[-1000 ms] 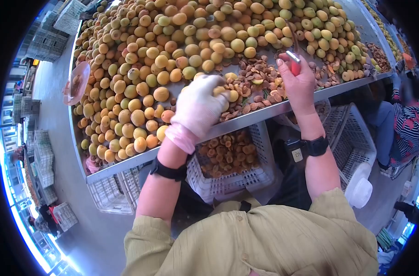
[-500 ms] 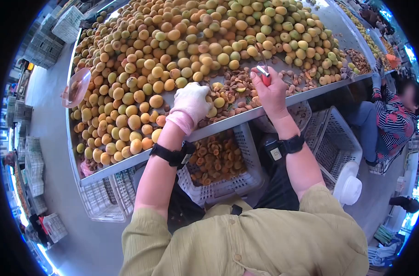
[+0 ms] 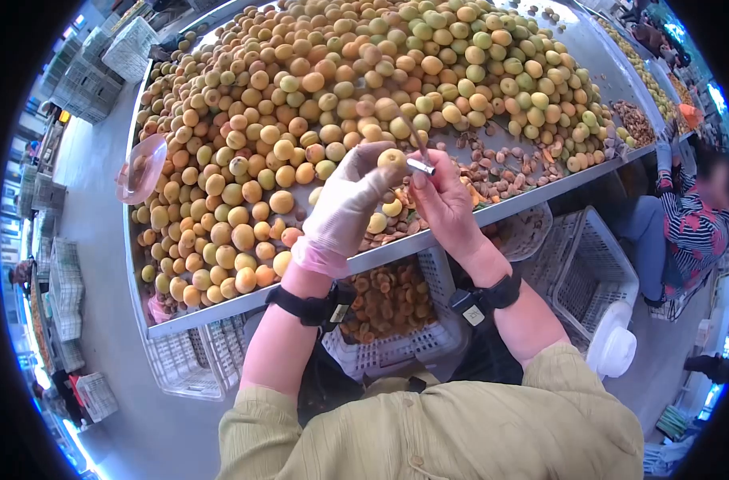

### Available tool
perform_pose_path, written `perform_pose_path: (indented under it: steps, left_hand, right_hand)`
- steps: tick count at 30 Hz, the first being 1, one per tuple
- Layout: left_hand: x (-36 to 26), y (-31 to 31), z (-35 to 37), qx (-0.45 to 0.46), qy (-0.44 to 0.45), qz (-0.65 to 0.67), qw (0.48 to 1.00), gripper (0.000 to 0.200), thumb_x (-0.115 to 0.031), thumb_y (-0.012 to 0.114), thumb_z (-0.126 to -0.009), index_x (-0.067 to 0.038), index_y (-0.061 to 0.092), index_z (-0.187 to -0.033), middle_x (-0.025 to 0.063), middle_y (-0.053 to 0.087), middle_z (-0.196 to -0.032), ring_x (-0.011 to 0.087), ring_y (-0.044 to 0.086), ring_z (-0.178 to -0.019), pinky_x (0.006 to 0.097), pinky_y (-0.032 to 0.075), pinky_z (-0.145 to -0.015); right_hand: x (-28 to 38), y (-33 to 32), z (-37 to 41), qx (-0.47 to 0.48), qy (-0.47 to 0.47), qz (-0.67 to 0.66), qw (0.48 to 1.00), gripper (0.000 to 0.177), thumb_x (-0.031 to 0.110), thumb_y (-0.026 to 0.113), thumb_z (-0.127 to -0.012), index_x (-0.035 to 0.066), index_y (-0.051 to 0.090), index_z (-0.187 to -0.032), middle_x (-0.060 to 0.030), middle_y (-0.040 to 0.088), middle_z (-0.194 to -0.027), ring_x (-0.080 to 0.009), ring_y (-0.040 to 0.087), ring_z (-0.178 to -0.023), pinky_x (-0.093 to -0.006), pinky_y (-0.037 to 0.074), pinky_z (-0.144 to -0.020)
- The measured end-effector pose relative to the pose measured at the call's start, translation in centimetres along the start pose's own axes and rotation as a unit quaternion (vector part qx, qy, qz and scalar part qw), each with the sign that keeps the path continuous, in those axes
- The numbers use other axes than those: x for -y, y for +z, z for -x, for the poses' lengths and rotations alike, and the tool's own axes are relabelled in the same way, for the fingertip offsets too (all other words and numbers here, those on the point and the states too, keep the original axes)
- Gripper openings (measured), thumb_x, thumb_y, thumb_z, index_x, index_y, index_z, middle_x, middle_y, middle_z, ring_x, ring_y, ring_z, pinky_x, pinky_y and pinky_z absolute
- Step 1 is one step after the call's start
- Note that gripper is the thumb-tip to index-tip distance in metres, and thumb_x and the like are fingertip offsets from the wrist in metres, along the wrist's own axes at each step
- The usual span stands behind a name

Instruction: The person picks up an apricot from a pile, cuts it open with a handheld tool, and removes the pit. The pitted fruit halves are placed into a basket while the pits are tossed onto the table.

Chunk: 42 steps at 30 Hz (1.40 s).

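Note:
My left hand, in a white glove with a pink cuff, pinches a whole yellow apricot just above the table's front edge. Beside it, my bare right hand is closed on a knife with a thin curved metal blade pointing up and away. The knife's handle is mostly hidden by my fingers. Both hands are close together, with the blade near the apricot. Behind them, a large heap of apricots covers the table. Loose apricot pits and cut pieces lie around and beyond my hands.
The metal table edge runs in front of me. Under it stands a crate of apricot halves. More crates stand at right and left. A clear pink scoop rests at the left rim. A co-worker sits at right.
My left hand has lifted from the heap with an apricot and moved right. My right hand has come left and down with the knife, so the two hands now meet.

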State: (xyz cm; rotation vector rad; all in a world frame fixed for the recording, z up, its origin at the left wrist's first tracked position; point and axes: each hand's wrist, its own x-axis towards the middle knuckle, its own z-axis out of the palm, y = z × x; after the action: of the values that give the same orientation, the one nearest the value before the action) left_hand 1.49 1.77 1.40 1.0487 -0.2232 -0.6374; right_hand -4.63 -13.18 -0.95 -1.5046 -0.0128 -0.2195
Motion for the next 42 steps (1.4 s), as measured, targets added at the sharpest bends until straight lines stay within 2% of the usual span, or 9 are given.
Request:
perform_pose_path:
  steps: [6, 10, 12, 24, 27, 31, 34, 39, 42]
  left_hand:
    - [0.4, -0.5, 0.0, 0.014, 0.031, -0.041, 0.999, 0.049, -0.019, 0.074, -0.081, -0.001, 0.052, -0.120, 0.0046, 0.059, -0.107, 0.0115, 0.057, -0.097, 0.0235, 0.047, -0.078]
    - [-0.4, -1.2, -0.2, -0.062, 0.067, -0.046, 0.995, 0.047, -0.005, 0.074, -0.078, 0.002, 0.051, -0.118, 0.0080, 0.059, -0.107, 0.0139, 0.059, -0.095, 0.0253, 0.051, -0.081]
    - [-0.6, -1.8, -0.3, -0.062, 0.125, -0.096, 0.986, 0.049, -0.002, 0.072, -0.078, 0.003, 0.049, -0.121, 0.0083, 0.059, -0.109, 0.0137, 0.060, -0.096, 0.0247, 0.051, -0.081]
    - [-1.8, -2.2, 0.1, -0.081, 0.112, -0.233, 0.963, 0.042, 0.004, 0.067, -0.081, 0.003, 0.053, -0.121, 0.0078, 0.060, -0.111, 0.0148, 0.059, -0.100, 0.0266, 0.050, -0.089]
    - [-1.4, -2.8, 0.0, -0.084, 0.183, -0.250, 0.947, 0.039, -0.003, 0.076, -0.076, -0.005, 0.059, -0.112, 0.0043, 0.061, -0.104, 0.0102, 0.060, -0.092, 0.0225, 0.051, -0.077]
    - [-1.2, -2.3, 0.6, -0.086, 0.151, -0.196, 0.965, 0.039, -0.004, 0.074, -0.078, -0.002, 0.057, -0.114, 0.0062, 0.060, -0.106, 0.0124, 0.060, -0.095, 0.0252, 0.052, -0.081]
    - [-0.2, -1.3, 0.5, -0.059, 0.138, 0.089, 0.985, 0.051, -0.012, 0.071, -0.083, 0.004, 0.047, -0.124, 0.0138, 0.058, -0.114, 0.0237, 0.060, -0.103, 0.0350, 0.051, -0.092]
    - [-1.9, -3.4, 0.3, -0.003, 0.035, -0.074, 0.997, 0.051, -0.010, 0.070, -0.084, 0.004, 0.045, -0.126, 0.0132, 0.058, -0.115, 0.0225, 0.060, -0.106, 0.0322, 0.051, -0.092]
    - [-1.2, -3.1, 0.5, -0.028, 0.073, -0.066, 0.995, 0.051, -0.015, 0.068, -0.086, 0.004, 0.045, -0.127, 0.0127, 0.059, -0.115, 0.0222, 0.060, -0.106, 0.0311, 0.050, -0.092]
  right_hand:
    - [-0.6, -0.5, -0.2, 0.000, 0.010, 0.017, 1.000, 0.024, 0.030, 0.051, -0.099, 0.007, 0.048, -0.101, 0.0057, 0.041, -0.075, -0.0029, 0.037, -0.069, -0.0181, 0.034, -0.059]
    - [-0.1, -1.3, 0.0, 0.062, 0.043, -0.009, 0.997, 0.029, 0.033, 0.051, -0.098, 0.005, 0.049, -0.091, 0.0051, 0.040, -0.071, -0.0053, 0.037, -0.066, -0.0211, 0.034, -0.056]
    - [0.0, -1.6, 0.2, 0.069, 0.033, 0.108, 0.991, 0.032, 0.036, 0.051, -0.098, 0.005, 0.051, -0.090, 0.0031, 0.041, -0.066, -0.0054, 0.038, -0.063, -0.0219, 0.035, -0.055]
    - [0.5, -1.9, 0.1, 0.065, 0.005, 0.291, 0.955, 0.041, 0.043, 0.053, -0.094, 0.003, 0.051, -0.089, -0.0118, 0.054, -0.064, -0.0274, 0.052, -0.058, -0.0363, 0.042, -0.055]
    - [0.6, -1.8, 0.3, 0.070, 0.002, 0.311, 0.948, 0.040, 0.042, 0.053, -0.094, 0.002, 0.052, -0.090, -0.0121, 0.055, -0.064, -0.0278, 0.054, -0.059, -0.0367, 0.042, -0.055]
    - [1.1, -0.4, 0.4, 0.064, -0.024, 0.276, 0.959, 0.037, 0.040, 0.055, -0.094, 0.002, 0.053, -0.093, -0.0125, 0.056, -0.064, -0.0295, 0.055, -0.059, -0.0364, 0.043, -0.055]
    - [0.7, 0.4, 0.2, 0.057, -0.001, 0.247, 0.967, 0.036, 0.038, 0.055, -0.094, 0.002, 0.053, -0.094, -0.0128, 0.056, -0.064, -0.0304, 0.056, -0.060, -0.0362, 0.044, -0.055]
    - [0.9, -1.1, -0.6, 0.092, -0.002, 0.321, 0.943, 0.035, 0.037, 0.056, -0.094, 0.002, 0.053, -0.092, -0.0144, 0.057, -0.065, -0.0318, 0.057, -0.060, -0.0369, 0.044, -0.055]
    - [0.9, 0.7, 0.2, 0.068, 0.031, 0.260, 0.963, 0.035, 0.036, 0.055, -0.094, 0.002, 0.051, -0.089, -0.0158, 0.058, -0.066, -0.0352, 0.059, -0.063, -0.0382, 0.045, -0.055]
